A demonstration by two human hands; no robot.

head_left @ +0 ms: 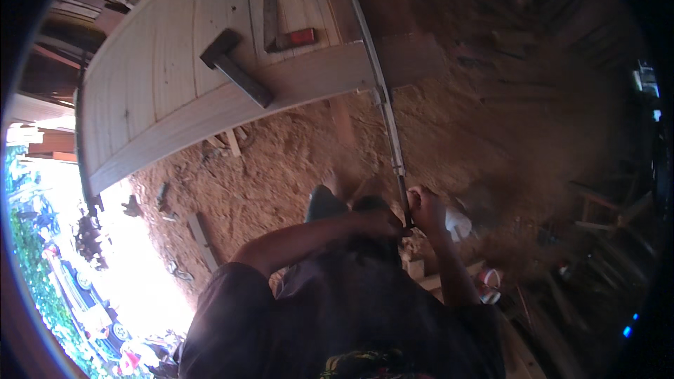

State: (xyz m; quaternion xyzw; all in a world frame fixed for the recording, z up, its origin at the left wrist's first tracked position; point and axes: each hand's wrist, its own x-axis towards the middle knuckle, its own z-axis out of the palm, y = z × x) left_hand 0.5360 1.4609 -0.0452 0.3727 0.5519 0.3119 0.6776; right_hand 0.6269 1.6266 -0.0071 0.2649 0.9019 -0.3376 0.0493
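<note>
A long metal bar clamp (382, 105) lies across a pale wooden panel (158, 74) and reaches back toward my body. Its near end has a dark screw with a small crossbar handle. At that end my left hand (386, 222) is closed, fingers at the handle. On the other side of the screw, my right hand (427, 209) is curled closed against the same handle; its fingertips are partly hidden. A hammer (235, 70) rests on the panel near its front edge. Beyond it lies an L-shaped square (270, 14) with a red piece (302, 36) at its short arm.
Sawdust-covered ground (281, 151) stretches below the panel, with a loose wooden strip (203, 241) at left. A white container (458, 224) stands right of my right hand. Stacked boards (91, 0) fill the far left; dim timber pieces (597, 210) lie at right.
</note>
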